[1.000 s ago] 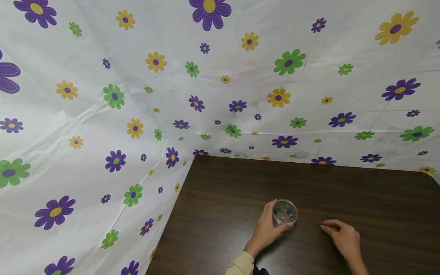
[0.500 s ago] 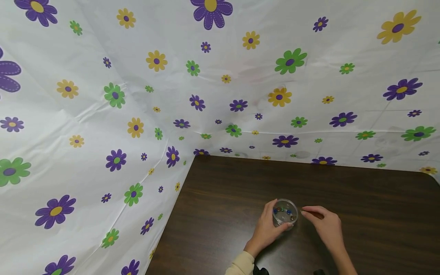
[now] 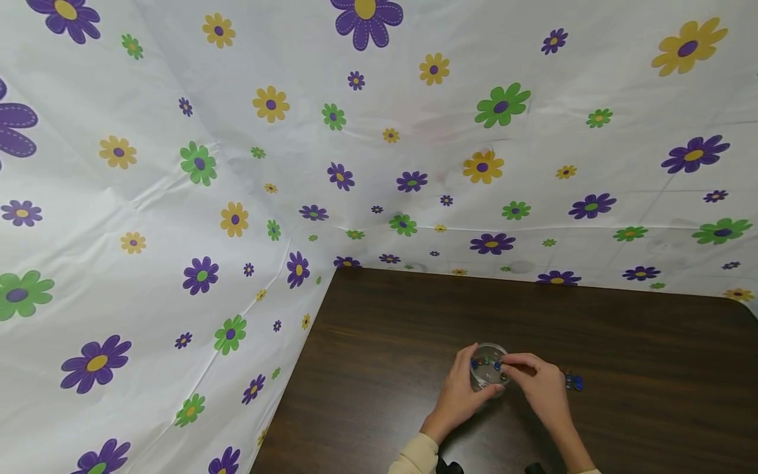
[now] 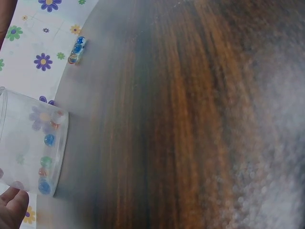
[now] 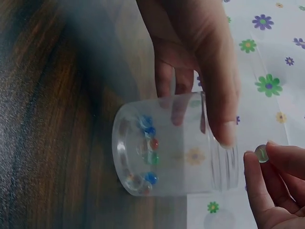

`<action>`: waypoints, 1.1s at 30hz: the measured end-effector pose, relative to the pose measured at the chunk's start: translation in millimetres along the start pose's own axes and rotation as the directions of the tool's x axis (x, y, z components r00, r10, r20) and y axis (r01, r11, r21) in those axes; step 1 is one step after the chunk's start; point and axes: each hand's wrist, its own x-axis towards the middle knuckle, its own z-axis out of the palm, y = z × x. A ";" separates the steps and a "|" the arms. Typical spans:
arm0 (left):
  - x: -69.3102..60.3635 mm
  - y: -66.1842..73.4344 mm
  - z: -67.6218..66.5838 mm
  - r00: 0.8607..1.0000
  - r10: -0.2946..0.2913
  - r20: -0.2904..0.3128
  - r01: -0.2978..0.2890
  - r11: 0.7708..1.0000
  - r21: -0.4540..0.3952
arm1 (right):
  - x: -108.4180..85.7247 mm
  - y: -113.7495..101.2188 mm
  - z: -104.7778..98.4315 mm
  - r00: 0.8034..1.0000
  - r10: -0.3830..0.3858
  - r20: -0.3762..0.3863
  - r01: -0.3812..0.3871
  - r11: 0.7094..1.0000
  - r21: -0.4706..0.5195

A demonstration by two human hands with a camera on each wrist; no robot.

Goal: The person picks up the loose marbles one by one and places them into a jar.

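A clear round jar (image 3: 489, 375) with several coloured marbles on its bottom stands on the table, gripped round its side by my left hand (image 3: 462, 396). In the right wrist view the left thumb lies near the jar's (image 5: 162, 181) threaded rim. My right hand (image 3: 541, 390) is at the jar's right edge. Between its thumb and finger it pinches a greenish clear marble (image 5: 261, 153), just outside the jar's mouth. Blue and brownish marbles (image 3: 574, 381) lie in a small group on the table, right of my right hand.
The dark wooden table (image 3: 403, 316) meets a white sheet (image 3: 379, 151) with purple, green and yellow flowers at its back and left edges. Small black objects (image 3: 451, 467) show at the bottom edge, by my wrists.
My right hand has moved left from the marble group to the jar's rim, and the group now shows behind it. My left hand and the jar have stayed in place.
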 end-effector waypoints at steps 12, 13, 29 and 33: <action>-0.4 0.7 -0.4 1.000 0.016 -0.007 -0.016 1.000 0.013 | 1.9 1.0 8.8 1.000 -0.019 -0.014 0.019 0.999 -0.045; -0.3 0.6 -0.2 1.000 0.018 -0.008 -0.018 1.000 0.014 | 2.2 1.2 9.1 1.000 -0.021 -0.014 0.021 0.999 -0.049; -0.3 0.8 -0.3 1.000 0.022 -0.007 -0.022 1.000 0.015 | 3.1 2.9 11.0 0.999 -0.036 -0.030 0.034 0.996 -0.084; -0.3 0.5 0.1 1.000 0.013 0.000 -0.013 1.000 0.012 | 3.4 2.9 10.9 0.999 -0.034 -0.028 0.031 0.996 -0.089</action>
